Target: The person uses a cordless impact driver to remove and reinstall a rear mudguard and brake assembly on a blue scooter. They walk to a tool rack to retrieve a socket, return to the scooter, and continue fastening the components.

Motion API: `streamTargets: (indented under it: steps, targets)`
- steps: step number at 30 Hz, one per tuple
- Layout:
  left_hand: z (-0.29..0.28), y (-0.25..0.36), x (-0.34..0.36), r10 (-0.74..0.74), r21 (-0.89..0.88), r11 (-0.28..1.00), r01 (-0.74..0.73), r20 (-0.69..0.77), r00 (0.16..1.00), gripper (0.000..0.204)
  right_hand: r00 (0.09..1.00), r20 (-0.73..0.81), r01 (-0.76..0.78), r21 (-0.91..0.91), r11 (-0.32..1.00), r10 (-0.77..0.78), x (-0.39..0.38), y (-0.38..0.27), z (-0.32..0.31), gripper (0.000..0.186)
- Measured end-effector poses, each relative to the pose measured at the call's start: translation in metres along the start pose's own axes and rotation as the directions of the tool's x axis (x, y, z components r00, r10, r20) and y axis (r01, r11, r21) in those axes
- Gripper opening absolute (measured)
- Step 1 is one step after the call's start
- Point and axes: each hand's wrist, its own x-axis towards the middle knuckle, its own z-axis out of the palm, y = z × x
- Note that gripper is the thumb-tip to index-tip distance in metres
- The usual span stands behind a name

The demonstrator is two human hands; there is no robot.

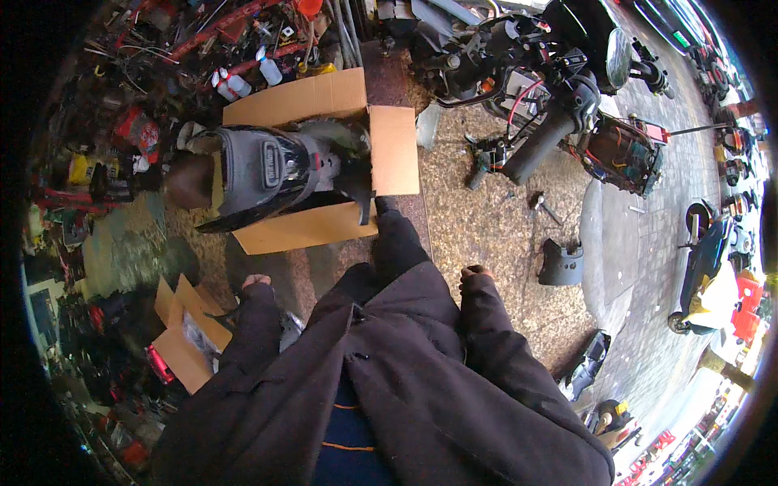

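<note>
My left hand (257, 280) hangs beside my body with its fingers curled in, and nothing shows in it. It is nearest to the large open cardboard box (304, 232) ahead and the smaller cardboard box (182, 356) lower left. Held low on the other side, my right hand (476, 274) is also curled, without any visible object. Black plastic motorbike body panels (271, 170) stick out of the large box, whose flaps are spread. To the right of my right hand, a hammer (545, 207) and a dark grey plastic cover (561, 263) lie on the floor.
A partly stripped motorbike with an exposed handlebar grip (543, 146) and loose wires stands ahead right. Spray bottles (268, 68) and cluttered parts crowd the left. Another black panel (587, 364) lies to the right. A parked scooter (705, 259) stands on the paving.
</note>
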Motion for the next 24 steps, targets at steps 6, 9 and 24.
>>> streamTargets:
  steps: [6, 9, 24]
  targets:
    - [0.022, 0.033, -0.035, 0.084, 0.307, 0.951, -0.043, -0.121, 0.989, 0.011, 0.995, 0.099, 0.004, 0.103, 0.995, -0.014, -0.018, 0.020, 0.010, 0.025]
    - [0.037, 0.050, -0.038, 0.029, 0.267, 0.963, -0.033, 0.018, 0.999, 0.018, 0.993, -0.028, -0.116, 0.031, 0.993, 0.116, -0.033, 0.041, -0.003, 0.028]
    - [0.117, 0.026, 0.095, 0.196, -0.324, 0.899, 0.296, 0.900, 0.391, 0.028, 0.993, -0.108, -0.031, 0.205, 0.978, 0.055, 0.014, 0.070, -0.102, 0.024]
